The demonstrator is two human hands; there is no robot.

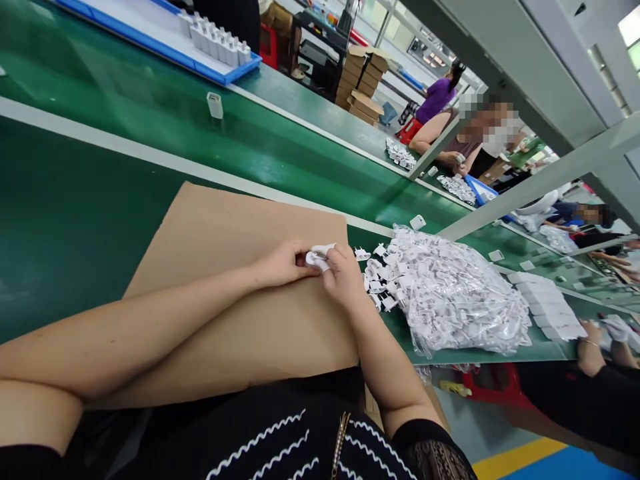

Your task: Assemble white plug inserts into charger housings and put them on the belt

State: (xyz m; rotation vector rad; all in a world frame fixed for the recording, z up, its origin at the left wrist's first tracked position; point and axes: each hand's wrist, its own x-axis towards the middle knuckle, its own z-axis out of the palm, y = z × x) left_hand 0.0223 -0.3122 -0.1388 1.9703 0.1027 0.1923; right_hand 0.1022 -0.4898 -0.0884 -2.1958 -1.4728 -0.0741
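My left hand (284, 264) and my right hand (346, 279) meet above a sheet of brown cardboard (235, 220). Their fingers close together round a small white plastic charger part (314, 259), mostly hidden by the fingertips. White covers sit on the thumb and a finger of my right hand. Just right of that hand lie loose white two-pin plug pieces (380, 283). They spill from a large clear plastic bag (465, 293) packed with more of the same kind.
White charger housings (215, 40) stand in a blue-rimmed tray (227, 75) at the far left. A single white charger (215, 105) sits on the green belt (165, 127). White blocks (547, 303) stand in rows beyond the bag. Slanting metal posts (525, 177) cross the right side; co-workers sit beyond.
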